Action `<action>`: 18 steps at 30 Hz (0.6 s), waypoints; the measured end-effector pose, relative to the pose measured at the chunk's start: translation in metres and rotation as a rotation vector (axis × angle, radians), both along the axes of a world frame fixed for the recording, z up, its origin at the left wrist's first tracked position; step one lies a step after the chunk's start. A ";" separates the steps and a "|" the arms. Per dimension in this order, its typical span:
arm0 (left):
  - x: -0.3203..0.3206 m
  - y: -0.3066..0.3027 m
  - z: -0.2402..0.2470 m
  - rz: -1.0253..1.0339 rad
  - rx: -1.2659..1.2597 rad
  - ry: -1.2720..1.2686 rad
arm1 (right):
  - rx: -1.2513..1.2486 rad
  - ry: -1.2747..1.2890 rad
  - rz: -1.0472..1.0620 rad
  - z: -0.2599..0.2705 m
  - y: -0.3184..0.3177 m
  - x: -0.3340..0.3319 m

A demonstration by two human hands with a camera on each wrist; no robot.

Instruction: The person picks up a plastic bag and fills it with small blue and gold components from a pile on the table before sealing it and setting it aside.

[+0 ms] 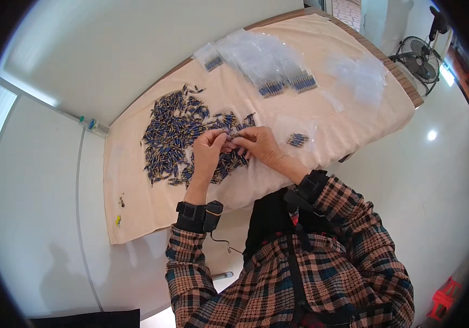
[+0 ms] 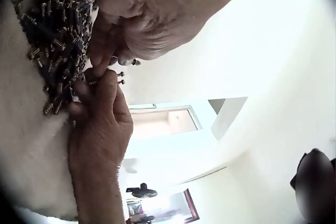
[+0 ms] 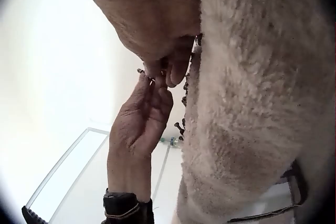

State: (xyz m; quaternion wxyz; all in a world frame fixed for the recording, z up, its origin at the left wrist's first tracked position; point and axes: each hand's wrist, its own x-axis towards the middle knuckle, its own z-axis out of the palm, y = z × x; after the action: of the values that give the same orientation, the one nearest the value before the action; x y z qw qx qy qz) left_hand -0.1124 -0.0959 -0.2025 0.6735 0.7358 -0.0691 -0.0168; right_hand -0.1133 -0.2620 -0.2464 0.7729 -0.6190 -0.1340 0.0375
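Observation:
Over the near right edge of a pile (image 1: 171,128) of small dark blue parts with brass ends, both hands are close together. My left hand (image 1: 208,153) pinches a small part between thumb and fingers; its ridged metal end (image 2: 136,62) sticks out in the left wrist view. My right hand (image 1: 261,146) has its fingertips right at the left ones and pinches similar parts, with two brass ends (image 2: 121,78) poking out past the thumb. The fingers hide most of what they hold. A clear bag (image 1: 312,131) with a small group of the same parts (image 1: 298,140) on it lies right of my right hand.
Filled clear bags (image 1: 256,54) lie stacked at the back of the cloth-covered table (image 1: 354,128). Other clear bags (image 1: 363,76) lie at the right. A tiny yellow item (image 1: 118,221) lies near the left corner. A fan (image 1: 420,57) stands beyond the table.

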 end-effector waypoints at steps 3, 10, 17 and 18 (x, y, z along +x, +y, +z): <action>0.000 0.000 0.001 0.025 0.246 -0.127 | -0.059 0.006 0.056 0.004 -0.002 -0.001; -0.009 -0.010 0.017 -0.051 0.695 -0.511 | -0.194 -0.050 0.105 0.003 -0.003 -0.001; -0.005 -0.007 0.016 -0.063 0.848 -0.635 | -0.113 -0.182 0.031 -0.010 0.002 0.003; -0.007 -0.006 0.014 -0.010 0.747 -0.486 | -0.041 -0.130 0.024 -0.010 0.002 0.004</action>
State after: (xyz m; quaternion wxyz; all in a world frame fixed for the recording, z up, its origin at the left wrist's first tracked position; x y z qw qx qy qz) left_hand -0.1196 -0.1022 -0.1883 0.3254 0.9110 -0.2181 0.1293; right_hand -0.1089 -0.2597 -0.2564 0.7494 -0.6341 -0.1902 0.0092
